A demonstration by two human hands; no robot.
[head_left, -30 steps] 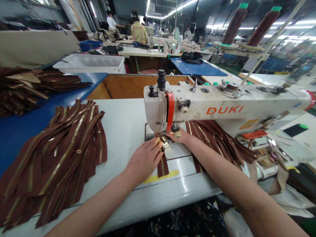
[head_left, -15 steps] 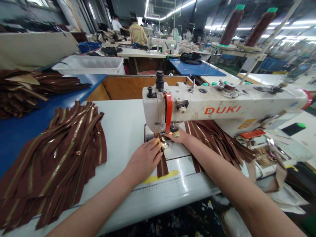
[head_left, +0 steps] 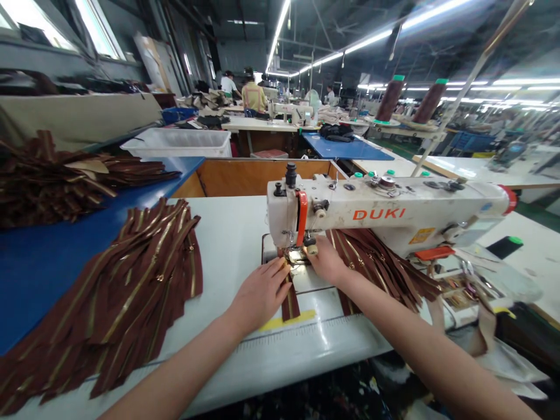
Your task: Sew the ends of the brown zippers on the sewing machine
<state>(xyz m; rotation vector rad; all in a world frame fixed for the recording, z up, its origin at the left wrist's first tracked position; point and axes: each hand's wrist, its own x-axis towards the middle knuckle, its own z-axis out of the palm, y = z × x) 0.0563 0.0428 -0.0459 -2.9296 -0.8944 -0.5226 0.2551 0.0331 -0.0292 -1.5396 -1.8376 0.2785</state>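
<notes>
Your left hand [head_left: 261, 291] lies flat at the centre of the frame, fingers stretched out. Its fingertips press the brown zipper [head_left: 290, 303] onto the white table [head_left: 227, 233] without closing on it. Your right hand [head_left: 327, 263] sits just to the right, fingers tucked in by the needle of the sewing machine [head_left: 394, 213]; whether they pinch the zipper can't be told. The zipper runs from under the needle toward the table's near edge. A heap of zippers [head_left: 131, 291] fans out at lower left, and another heap [head_left: 380, 268] lies under the machine's arm at right.
</notes>
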